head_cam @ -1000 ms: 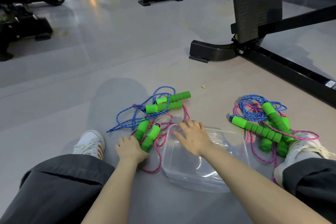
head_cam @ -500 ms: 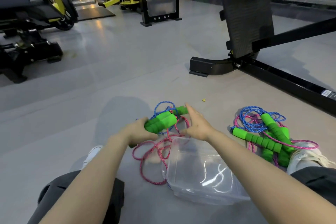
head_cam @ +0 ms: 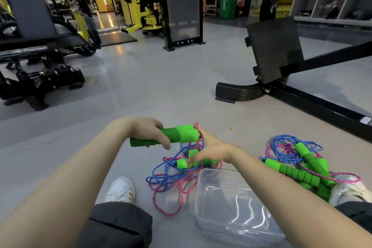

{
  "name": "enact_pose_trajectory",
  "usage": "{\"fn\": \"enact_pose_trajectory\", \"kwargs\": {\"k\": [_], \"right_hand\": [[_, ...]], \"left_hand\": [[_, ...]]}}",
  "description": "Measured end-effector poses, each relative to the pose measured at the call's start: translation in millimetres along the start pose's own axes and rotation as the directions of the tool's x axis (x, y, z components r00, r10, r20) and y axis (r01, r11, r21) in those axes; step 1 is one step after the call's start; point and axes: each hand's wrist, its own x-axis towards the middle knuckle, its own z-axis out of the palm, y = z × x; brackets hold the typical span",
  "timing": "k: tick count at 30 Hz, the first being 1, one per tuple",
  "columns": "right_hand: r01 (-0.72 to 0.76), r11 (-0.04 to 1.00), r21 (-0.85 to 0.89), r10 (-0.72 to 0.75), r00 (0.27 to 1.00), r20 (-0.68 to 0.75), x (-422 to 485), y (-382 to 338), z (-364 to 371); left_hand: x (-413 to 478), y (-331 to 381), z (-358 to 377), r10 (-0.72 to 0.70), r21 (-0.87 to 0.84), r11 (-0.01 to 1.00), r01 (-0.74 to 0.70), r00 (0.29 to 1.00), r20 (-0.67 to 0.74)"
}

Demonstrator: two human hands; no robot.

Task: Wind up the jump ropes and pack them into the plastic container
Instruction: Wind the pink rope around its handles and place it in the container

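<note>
My left hand (head_cam: 148, 129) grips two green foam handles (head_cam: 182, 136) side by side, lifted above the floor. Their pink rope (head_cam: 167, 206) hangs from the handle ends down to a tangle with a blue rope (head_cam: 159, 176). My right hand (head_cam: 213, 148) is at the handle ends, fingers spread, touching the hanging pink rope. Another pair of green handles (head_cam: 184, 163) lies on the floor under it. The clear plastic container (head_cam: 203, 203) sits between my legs with nothing in it. A second pile of ropes with green handles (head_cam: 302, 169) lies to the right.
I sit on a grey gym floor. My white shoe (head_cam: 120, 189) is at the left and my other shoe (head_cam: 346, 191) touches the right pile. A black bench frame (head_cam: 281, 94) runs across the right, and a black machine (head_cam: 40, 78) stands at far left.
My left hand picked the two handles off the floor and raised them. My right hand left the container's rim and rose to the handle ends. The view tilted up.
</note>
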Motion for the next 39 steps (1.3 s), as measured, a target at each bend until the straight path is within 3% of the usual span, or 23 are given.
{"fn": "enact_pose_trajectory", "kwargs": {"k": [3,5,9,11,14,17,19,25,27,30,32,35,39], "right_hand": [[0.039,0.966,0.257,-0.028,0.999,-0.047,5,-12,-6],[0.041,0.961,0.273,-0.021,0.997,-0.073,7,-17,-13],[-0.09,0.987,0.133,0.12,0.964,-0.239,3,-13,-38],[-0.132,0.99,0.044,0.139,0.939,-0.315,1,-13,-52],[-0.071,0.993,-0.093,0.036,0.941,-0.337,3,-35,-55],[-0.039,0.955,-0.295,-0.026,0.977,-0.213,3,-64,-44],[-0.058,0.92,-0.388,0.0,0.989,-0.148,4,-68,-39],[-0.101,0.937,-0.335,0.066,0.991,-0.113,-2,-67,-35],[-0.12,0.944,-0.307,0.093,0.99,-0.101,-3,-61,-42],[-0.208,0.92,-0.333,0.161,0.973,-0.163,-7,-39,-67],[-0.292,0.852,-0.435,0.183,0.944,-0.275,-15,-27,-87],[-0.36,0.837,-0.412,0.081,0.826,-0.558,-23,-16,-117],[-0.297,0.919,-0.258,-0.054,0.555,-0.83,-27,-32,-154]], "left_hand": [[-5,-7,-2,0.118,-0.355,0.931,-0.091,0.991,0.055],[-5,-9,-4,0.165,-0.523,0.841,-0.14,0.986,0.002],[-4,-7,-17,0.203,-0.844,0.469,-0.26,0.962,-0.183],[-3,1,-21,0.18,-0.924,0.244,-0.296,0.95,-0.257],[3,20,-15,0.188,-0.962,-0.025,-0.274,0.943,-0.273],[6,42,-7,0.207,-0.951,-0.194,-0.241,0.937,-0.28],[3,54,-7,0.244,-0.944,-0.246,-0.219,0.929,-0.279],[-7,66,-4,0.395,-0.974,-0.204,-0.103,0.901,-0.178],[-3,63,-3,0.338,-0.965,-0.211,-0.156,0.915,-0.222],[6,53,-12,0.133,-0.913,-0.258,-0.316,0.924,-0.357],[12,40,-18,-0.009,-0.89,-0.149,-0.431,0.901,-0.434],[20,20,-20,-0.13,-0.844,0.084,-0.53,0.834,-0.536],[28,3,-24,-0.216,-0.763,0.27,-0.588,0.735,-0.643]]}}
